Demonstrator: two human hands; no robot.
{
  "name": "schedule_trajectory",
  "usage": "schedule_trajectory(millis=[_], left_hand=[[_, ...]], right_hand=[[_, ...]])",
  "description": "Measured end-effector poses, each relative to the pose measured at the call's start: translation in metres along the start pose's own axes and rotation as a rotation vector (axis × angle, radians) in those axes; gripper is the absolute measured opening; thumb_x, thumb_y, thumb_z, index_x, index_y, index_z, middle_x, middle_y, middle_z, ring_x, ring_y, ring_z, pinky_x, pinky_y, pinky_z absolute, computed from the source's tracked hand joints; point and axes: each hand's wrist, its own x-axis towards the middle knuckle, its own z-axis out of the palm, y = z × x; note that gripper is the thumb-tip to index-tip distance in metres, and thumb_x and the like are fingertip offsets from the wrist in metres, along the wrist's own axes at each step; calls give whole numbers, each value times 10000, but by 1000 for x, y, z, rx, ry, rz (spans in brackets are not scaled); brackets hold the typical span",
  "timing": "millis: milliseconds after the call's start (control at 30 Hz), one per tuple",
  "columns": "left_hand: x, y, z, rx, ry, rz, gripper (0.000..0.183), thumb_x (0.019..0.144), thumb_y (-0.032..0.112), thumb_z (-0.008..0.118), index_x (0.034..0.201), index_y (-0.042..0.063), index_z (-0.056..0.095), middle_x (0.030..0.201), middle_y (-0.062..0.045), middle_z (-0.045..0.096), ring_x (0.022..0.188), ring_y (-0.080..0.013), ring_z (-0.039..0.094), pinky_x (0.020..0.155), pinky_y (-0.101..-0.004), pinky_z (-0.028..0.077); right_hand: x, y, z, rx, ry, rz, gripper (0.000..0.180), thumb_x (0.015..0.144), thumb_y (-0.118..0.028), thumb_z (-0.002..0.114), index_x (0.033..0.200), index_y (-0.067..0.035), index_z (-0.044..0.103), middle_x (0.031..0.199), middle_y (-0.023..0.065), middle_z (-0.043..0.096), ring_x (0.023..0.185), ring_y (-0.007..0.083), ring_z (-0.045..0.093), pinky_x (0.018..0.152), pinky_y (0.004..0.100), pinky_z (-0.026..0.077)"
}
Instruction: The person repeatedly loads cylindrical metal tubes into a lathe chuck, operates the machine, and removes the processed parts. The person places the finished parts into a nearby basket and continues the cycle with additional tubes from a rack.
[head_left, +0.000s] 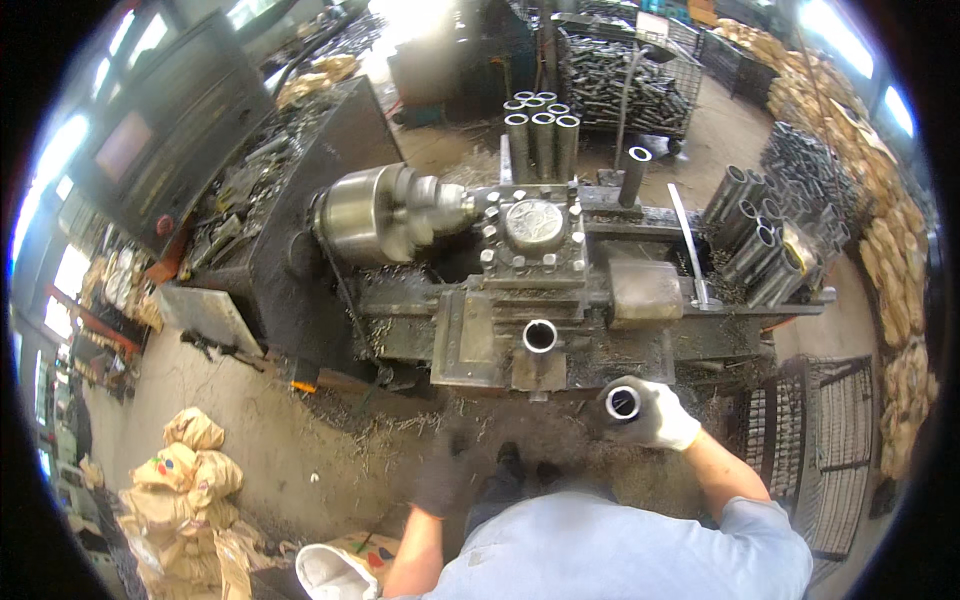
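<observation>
My right hand (664, 416), in a white glove with a darkened front, grips a short metal tube (622, 403) whose bright ring end faces up. It is in front of the lathe carriage, at its right side. My left hand (442, 476), in a dark glove, hangs low near my legs and is blurred; its fingers are hard to make out. Another metal tube (540, 336) stands upright on the front of the carriage. Behind it is the square tool post (533, 225) with bolts around its top. The lathe chuck (367, 214) at left looks blurred at its jaw end.
Several tubes (541, 139) stand behind the tool post, and one tube (634, 176) stands alone. More tubes (757, 232) lean at the bed's right end beside a long-handled metal tool (690, 247). A wire crate (836, 450) stands right; paper sacks (184, 495) lie left. Metal chips litter the floor.
</observation>
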Motion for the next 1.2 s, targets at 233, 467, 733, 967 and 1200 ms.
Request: schedule_trajectory(millis=[233, 467, 733, 967, 1200], left_hand=[[-23, 1, 78, -700, -52, 303, 554, 985, 423, 691, 1368, 27, 630, 1356, -134, 682, 1279, -258, 636, 1094, -421, 517], [-134, -187, 41, -54, 483, -306, 203, 914, 184, 787, 1066, 77, 706, 1117, -176, 759, 1011, -387, 723, 865, -458, 566], [-416, -236, 34, -358, 1177, -493, 376, 981, 231, 759, 1309, 60, 695, 1190, -136, 757, 1084, -261, 731, 990, -398, 555], [-533, -258, 91, -543, 1642, -650, 382, 984, 273, 735, 1279, 32, 705, 1165, -162, 761, 1080, -230, 717, 962, -378, 547], [-579, -281, 353, -1069, 1789, -1537, 411, 971, 391, 686, 1163, 33, 754, 1152, -155, 773, 1050, -293, 735, 917, -440, 556]], right_hand=[[34, -63, 109, 259, -242, -212, 535, 779, -271, 894, 1252, -119, 694, 1137, 138, 781, 1019, 299, 778, 886, 418, 632], [27, -176, 201, 283, -432, -696, 500, 775, -170, 865, 1229, -101, 667, 1156, 156, 752, 1028, 370, 747, 875, 449, 616], [-75, -290, 373, 167, -657, -1100, 484, 775, -173, 861, 1212, -85, 674, 1129, 159, 757, 942, 370, 762, 796, 448, 631], [-207, -373, 467, 152, -1259, -1160, 512, 771, -260, 890, 1215, -95, 695, 1048, 145, 776, 942, 313, 777, 829, 429, 632], [-333, -465, 528, 322, -1799, -1502, 584, 777, -232, 903, 1276, -43, 667, 1114, 175, 763, 1026, 337, 766, 878, 432, 617]])
